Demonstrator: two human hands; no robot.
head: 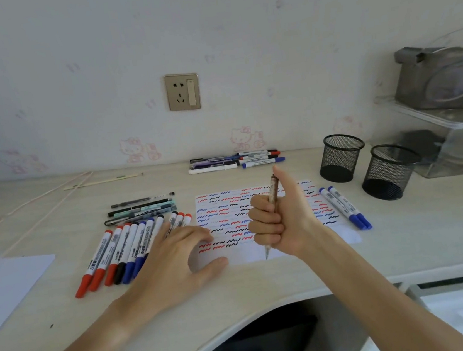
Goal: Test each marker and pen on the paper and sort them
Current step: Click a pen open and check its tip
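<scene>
At centre frame the right hand (281,221) fists a pen (272,193) upright, tip down over the paper (258,210), thumb raised near its top, probably to click the tip out. The left hand (173,255) lies spread and empty at the paper's left edge, likely steadying it. Markers (117,253) lie in a row at left, two more (345,208) at right, and another pile (235,160) at the back of the surface (407,241).

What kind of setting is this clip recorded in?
Probably a home desk, perhaps in a child's room: cartoon-cat wallpaper, a pale desk against the wall, and two mesh pen cups.
</scene>
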